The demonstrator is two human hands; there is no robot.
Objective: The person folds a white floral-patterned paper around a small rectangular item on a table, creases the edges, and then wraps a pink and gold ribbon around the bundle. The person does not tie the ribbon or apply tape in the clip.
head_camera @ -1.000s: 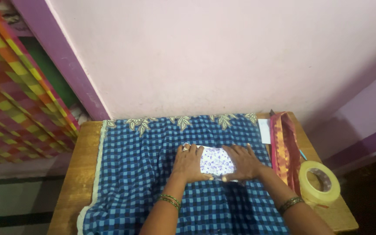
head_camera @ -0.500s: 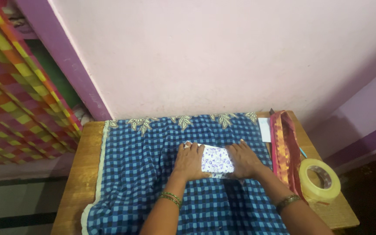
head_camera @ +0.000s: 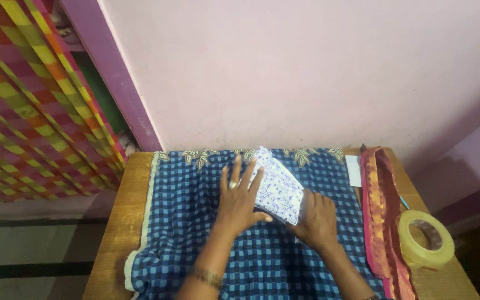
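My left hand lies flat and spread, fingers pointing toward the far edge of the table, its palm pressing the left part of a small folded cloth, white with a blue flower print. It grips nothing; it only presses. My right hand sits just beside it, fingers loosely bent over the cloth's near right corner; whether they pinch the cloth or only rest on it I cannot tell. The folded cloth lies tilted, one corner reaching up to the far edge of the table, the other tucked between my two hands.

Under everything spreads a blue checked cloth that covers most of the wooden table. A bare strip of wood runs down the left edge, and the checked cloth offers open room to the left of my left hand and near the front edge. To the right there is less room: a folded red and gold fabric band runs along the right side, with a slip of white paper at its far end and a roll of clear tape near the right front corner.

A moment ago the folded cloth lay square between both flat hands in the middle of the table; now it has turned and shifted toward the far edge, and my left fingers have fanned wider.
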